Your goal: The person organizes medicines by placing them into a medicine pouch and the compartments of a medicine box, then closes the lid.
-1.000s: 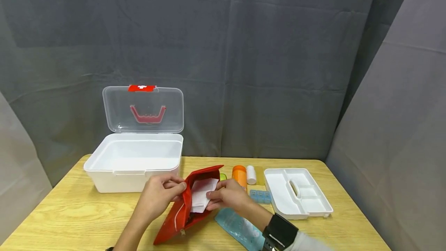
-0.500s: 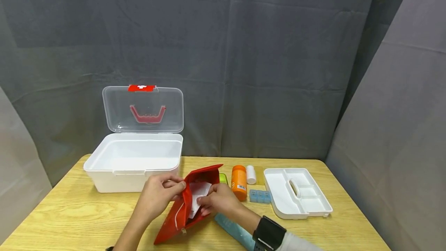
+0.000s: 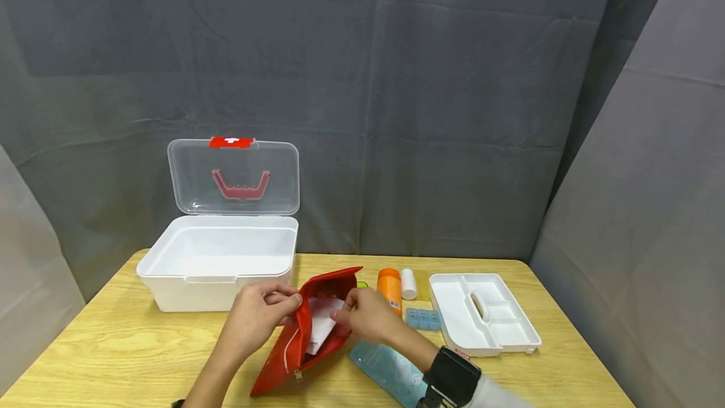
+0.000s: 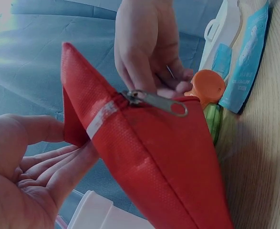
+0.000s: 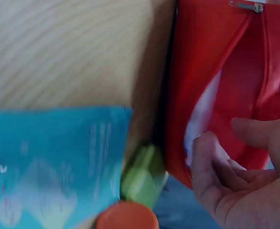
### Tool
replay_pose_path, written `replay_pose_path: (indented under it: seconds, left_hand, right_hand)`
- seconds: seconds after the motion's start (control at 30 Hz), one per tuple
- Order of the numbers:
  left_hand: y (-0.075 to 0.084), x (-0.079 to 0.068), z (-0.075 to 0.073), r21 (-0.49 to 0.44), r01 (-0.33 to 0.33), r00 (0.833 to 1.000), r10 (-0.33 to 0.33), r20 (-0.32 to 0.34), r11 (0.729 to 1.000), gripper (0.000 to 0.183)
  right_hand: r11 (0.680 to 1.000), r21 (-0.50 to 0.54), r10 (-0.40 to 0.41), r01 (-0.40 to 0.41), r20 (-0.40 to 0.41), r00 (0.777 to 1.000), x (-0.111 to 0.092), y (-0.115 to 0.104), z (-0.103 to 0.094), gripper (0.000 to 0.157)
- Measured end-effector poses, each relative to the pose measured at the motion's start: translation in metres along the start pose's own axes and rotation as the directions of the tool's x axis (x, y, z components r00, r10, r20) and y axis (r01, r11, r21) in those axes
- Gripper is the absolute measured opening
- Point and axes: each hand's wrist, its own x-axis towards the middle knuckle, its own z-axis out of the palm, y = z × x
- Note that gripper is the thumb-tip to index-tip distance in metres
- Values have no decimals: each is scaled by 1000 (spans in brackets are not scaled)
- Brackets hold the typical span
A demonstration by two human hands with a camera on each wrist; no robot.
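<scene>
My left hand [image 3: 257, 317] pinches the rim of a red zip pouch [image 3: 283, 361], which stands tilted with its mouth spread. Inside the mouth lies a folded white packet [image 3: 321, 325]; its kind is not clear. My right hand [image 3: 370, 317] is at the pouch's right side. In the right wrist view its thumb and bent fingers stand apart, the fingertips beside the white packet [image 5: 202, 112]. From the left wrist view, the pouch's metal zip pull [image 4: 161, 102] hangs near the top corner, and the left thumb and fingers [image 4: 39, 129] hold the fabric edge.
Behind the pouch stands a white box [image 3: 218, 294] with its clear lid [image 3: 238, 169] raised. To the right are an orange bottle [image 3: 389, 285], a small white bottle [image 3: 408, 284], a blue pill case [image 3: 423, 319], a teal packet [image 3: 391, 370], a green item [image 5: 144, 179] and a divided white tray [image 3: 481, 313].
The white packet has gone deeper into the pouch. My right hand reached in with it, then drew back a little to the right and up. My left hand has stayed put.
</scene>
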Motion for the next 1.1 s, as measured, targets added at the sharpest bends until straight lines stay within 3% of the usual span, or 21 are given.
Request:
replay_pose_path:
  seconds: [0.17,0.23,0.37,0.53,0.7,1.1]
  left_hand:
    - [0,0,-1,0,-5,1000,5,1,1000,17]
    - [1,0,-1,3,-5,1000,5,0,1000,17]
    - [1,0,-2,-2,-12,1000,12,1,1000,17]
    - [2,0,-2,-14,-14,1000,14,6,1000,17]
    - [1,0,-2,-15,-13,1000,13,5,1000,17]
    - [1,0,-2,-22,-5,1000,5,1,1000,16]
  right_hand:
    - [981,-176,-79,76,-8,997,-13,9,-18,22]
    - [970,-230,-74,76,19,997,-19,14,-23,21]
    - [949,-316,43,-15,80,996,-31,25,-27,27]
    - [906,-409,162,-109,97,982,-43,42,-23,61]
    - [879,-450,223,-158,93,970,-48,54,-18,84]
    - [884,-416,266,-213,73,961,-47,56,-23,71]
